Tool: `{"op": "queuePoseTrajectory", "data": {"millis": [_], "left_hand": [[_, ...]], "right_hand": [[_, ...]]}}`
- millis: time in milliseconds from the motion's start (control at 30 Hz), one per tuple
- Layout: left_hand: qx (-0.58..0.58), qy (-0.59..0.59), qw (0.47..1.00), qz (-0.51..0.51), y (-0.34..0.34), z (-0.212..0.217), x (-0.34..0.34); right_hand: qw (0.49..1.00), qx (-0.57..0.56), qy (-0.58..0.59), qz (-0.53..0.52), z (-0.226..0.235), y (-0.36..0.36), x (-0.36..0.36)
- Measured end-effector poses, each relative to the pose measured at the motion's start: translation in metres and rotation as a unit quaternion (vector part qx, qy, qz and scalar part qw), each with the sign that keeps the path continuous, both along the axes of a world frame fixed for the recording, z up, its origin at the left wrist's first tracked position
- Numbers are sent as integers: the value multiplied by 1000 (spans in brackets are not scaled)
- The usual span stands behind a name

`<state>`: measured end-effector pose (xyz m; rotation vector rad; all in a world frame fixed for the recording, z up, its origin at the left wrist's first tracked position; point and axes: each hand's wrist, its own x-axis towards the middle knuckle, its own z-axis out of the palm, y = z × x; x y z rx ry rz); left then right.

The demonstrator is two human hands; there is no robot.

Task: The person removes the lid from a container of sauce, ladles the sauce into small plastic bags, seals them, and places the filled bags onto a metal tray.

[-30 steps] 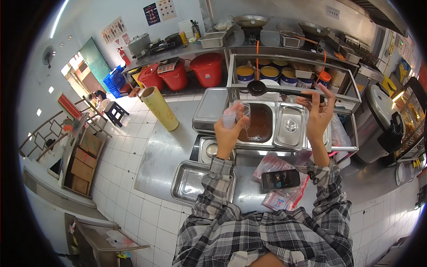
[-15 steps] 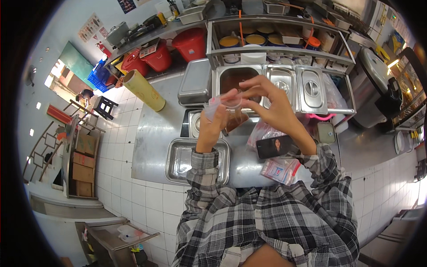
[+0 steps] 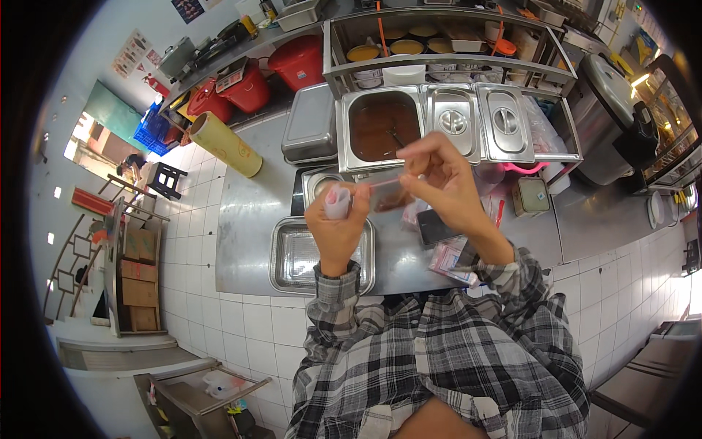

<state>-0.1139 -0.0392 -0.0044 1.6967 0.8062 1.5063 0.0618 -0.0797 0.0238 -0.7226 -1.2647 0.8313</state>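
Over the steel counter [image 3: 245, 241], my left hand [image 3: 335, 238] is closed around a whitish, translucent rolled piece of plastic [image 3: 337, 203]. A clear plastic bag [image 3: 382, 186] with a thin pinkish-red line stretches from it to my right hand [image 3: 447, 192], which pinches the bag's other end between thumb and fingers. Something brown shows at the bag's lower part; whether it lies inside or behind cannot be made out. Just beyond my hands is a steel pan [image 3: 351, 159] of reddish-brown liquid, with a utensil handle [image 3: 395, 137] in it.
A shallow steel tray [image 3: 281, 252] sits below my left hand. A phone [image 3: 436, 228] and a packet of plastic bags [image 3: 452, 262] lie by my right forearm. Lidded pans [image 3: 454, 123], a yellow roll [image 3: 227, 145] and a tin box [image 3: 530, 197] stand around.
My hands have moved apart, drawing the clear plastic out between them. My left hand has come lower and nearer. The view has shifted slightly; the phone's screen has gone dark.
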Motion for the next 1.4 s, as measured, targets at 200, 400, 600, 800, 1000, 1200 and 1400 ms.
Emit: {"op": "queuePoseTrajectory", "data": {"millis": [200,400,600,800,1000,1200,1400], "left_hand": [[-193,-19,979,-62,-22,-27,1],[-209,-23,977,-46,-31,-56,-9],[-169,109,979,7,-39,-82,-26],[-179,130,973,65,-50,-104,-52],[-183,188,957,124,-18,-110,-119],[-233,402,880,101,68,-135,-198],[-140,375,901,168,124,-175,-220]], "right_hand": [[993,-69,95,-11,-54,-14,-18],[981,-153,110,45,-73,-20,-38],[979,-186,55,64,-100,-17,-41],[966,-236,65,86,-133,-19,-62],[963,-252,30,89,-147,-17,-88],[969,-219,-68,89,-161,-21,-70],[961,-262,-41,74,-156,-28,-60]]}}
